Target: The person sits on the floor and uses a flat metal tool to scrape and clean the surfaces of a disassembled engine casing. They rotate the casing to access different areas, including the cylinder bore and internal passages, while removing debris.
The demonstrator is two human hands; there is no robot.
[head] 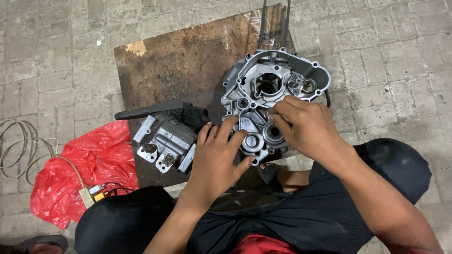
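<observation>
A grey metal engine crankcase half (pixel 263 80) lies open side up on a dark, stained wooden board (pixel 179 61). My left hand (pixel 217 157) rests flat on the near end of the case, fingers spread over its edge. My right hand (pixel 303 124) presses its fingertips into the middle of the case, beside a round bearing bore (pixel 273 134). Whether those fingertips pinch a small part is hidden. A second grey engine block (pixel 165 141) lies just left of my left hand on the board.
A dark lever-like handle (pixel 150 110) lies above the second block. A red plastic bag (pixel 89 164) sits on the paving to the left, with a pale cord (pixel 19 141) and a small plug strip (pixel 89 195). My knees in dark trousers frame the board.
</observation>
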